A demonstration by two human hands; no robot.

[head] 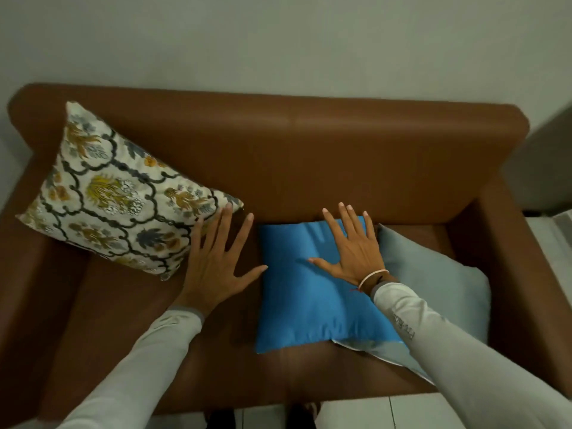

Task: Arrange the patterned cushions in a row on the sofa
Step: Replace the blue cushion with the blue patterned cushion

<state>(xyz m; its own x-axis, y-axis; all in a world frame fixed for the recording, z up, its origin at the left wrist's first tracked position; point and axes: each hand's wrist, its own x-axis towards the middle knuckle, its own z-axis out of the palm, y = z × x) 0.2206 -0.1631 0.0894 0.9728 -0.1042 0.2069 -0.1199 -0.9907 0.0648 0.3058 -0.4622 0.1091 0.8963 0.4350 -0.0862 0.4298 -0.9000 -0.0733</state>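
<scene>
A cream cushion with a floral pattern [114, 193] leans tilted against the left armrest and backrest of the brown sofa [371, 156]. A plain blue cushion [309, 292] lies flat on the seat, partly over a pale grey-blue cushion [433, 274] to its right. My left hand [216, 264] hovers with fingers spread at the patterned cushion's right corner, its fingertips at the edge. My right hand [349, 246] rests flat, fingers apart, on the upper part of the blue cushion. Neither hand grips anything.
The sofa stands against a plain grey wall [278, 41]. Pale floor tiles [356, 413] show at the front edge, and a grey piece of furniture [548, 162] stands to the right. Bare brown seat lies at the front left.
</scene>
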